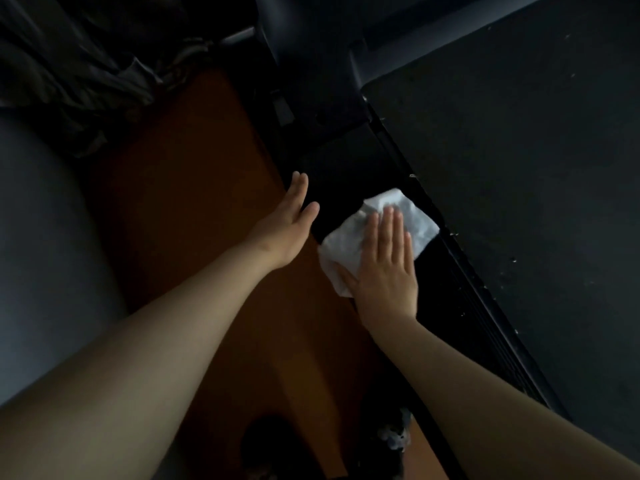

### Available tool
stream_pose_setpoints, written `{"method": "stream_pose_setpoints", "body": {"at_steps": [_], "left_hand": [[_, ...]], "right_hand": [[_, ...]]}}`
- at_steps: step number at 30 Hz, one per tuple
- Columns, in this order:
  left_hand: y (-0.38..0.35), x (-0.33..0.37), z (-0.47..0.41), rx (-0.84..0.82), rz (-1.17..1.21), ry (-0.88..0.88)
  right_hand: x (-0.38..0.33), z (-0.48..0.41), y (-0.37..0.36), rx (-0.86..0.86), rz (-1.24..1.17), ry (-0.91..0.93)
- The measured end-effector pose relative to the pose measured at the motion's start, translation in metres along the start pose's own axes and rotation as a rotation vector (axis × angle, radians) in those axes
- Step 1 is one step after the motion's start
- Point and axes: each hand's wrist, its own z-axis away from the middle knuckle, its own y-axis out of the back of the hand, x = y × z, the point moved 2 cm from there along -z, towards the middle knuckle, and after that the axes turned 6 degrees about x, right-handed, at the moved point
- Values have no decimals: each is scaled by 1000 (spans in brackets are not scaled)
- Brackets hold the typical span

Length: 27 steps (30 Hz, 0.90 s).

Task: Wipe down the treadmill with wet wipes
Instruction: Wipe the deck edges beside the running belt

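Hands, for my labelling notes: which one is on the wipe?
The right hand, flat on the white wipe; the left hand is open, off it.

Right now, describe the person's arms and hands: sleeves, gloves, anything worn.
Both arms are bare as far up as the view shows: no sleeves on the left forearm or right forearm. The left hand and right hand are ungloved, with no ring, watch or bracelet to be seen. The light is dim, so small marks could go unnoticed.

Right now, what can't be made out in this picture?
Head view: the middle of the white crumpled wet wipe, hidden under the flat right hand.
Head view: the black treadmill side rail's surface, too dark.
Head view: a dark blurred object, cut off by the bottom edge.
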Motion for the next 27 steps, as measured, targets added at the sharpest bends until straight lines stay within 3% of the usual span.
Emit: {"method": "stream_pose_setpoints", "body": {"at_steps": [5,12,18,27], "left_hand": [[6,2,-2,52,-69,-30],[31,18,-12,237,-404,-178],[7,20,-2,303,-433,-323],[-52,48,1,102,-551,-372]], "right_hand": [[13,28,-9,33,36,-13],[-30,-54,8,-55,44,-171],[-23,-53,6,14,-1,-141],[41,64,-5,-6,-43,-204]]}}
